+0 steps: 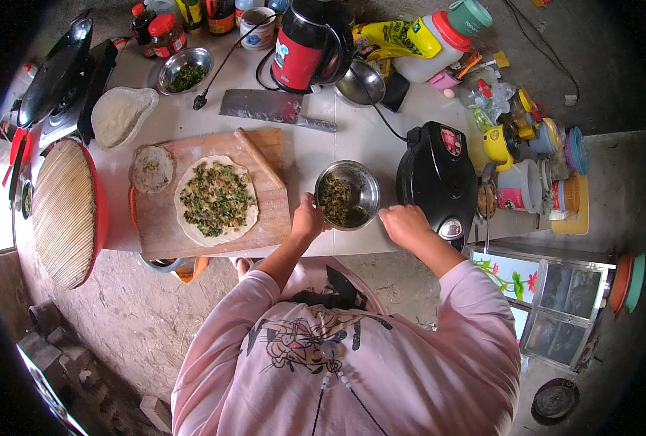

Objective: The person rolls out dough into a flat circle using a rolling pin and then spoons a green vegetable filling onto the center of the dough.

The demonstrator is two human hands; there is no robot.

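Observation:
My left hand [308, 216] grips the left rim of a steel bowl [367, 188], which holds chopped green and brown filling [335, 200] mostly on its left side. Just right of the bowl, my right hand [406, 222] is curled into a loose fist; nothing shows in its fingers. To the left, a wooden board [279, 229] carries a round sheet of rolled dough [184, 223] spread with the same kind of filling [216, 199]. A smaller flat dough piece [153, 169] lies at the board's left edge, and a rolling pin [259, 158] rests slantwise near its upper right.
A cleaver [263, 106] lies beyond the board, below a red and black kettle [301, 60]. A black electric griddle [437, 174] stands close to my right hand. Dough in a bowl [124, 117], chopped greens in a steel bowl [185, 71] and a woven lid [64, 212] are at left.

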